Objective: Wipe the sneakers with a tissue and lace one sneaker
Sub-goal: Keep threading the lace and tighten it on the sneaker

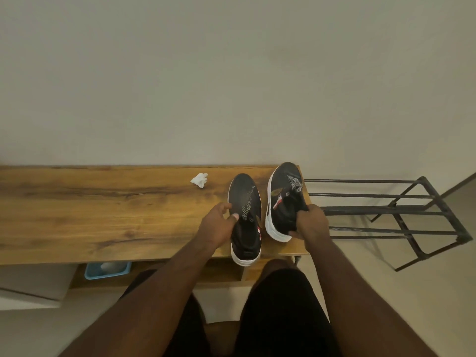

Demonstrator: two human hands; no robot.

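My right hand (310,222) grips the tilted right sneaker (284,202) by its collar at the bench's (103,207) end while my left hand (219,225) apparently pinches the left sneaker's (244,217) lace; the crumpled tissue (199,180) lies apart, so lacing seems in hand, next needing a free lace end.

The right hand (310,222) covered the heel and collar of the right sneaker (284,199), so its grip there could not be read clearly. The left hand (219,222) hid the left sneaker's (244,217) near side. The surface (103,207) ran off the left edge; the blue bin's (107,270) contents stayed indistinct beneath it
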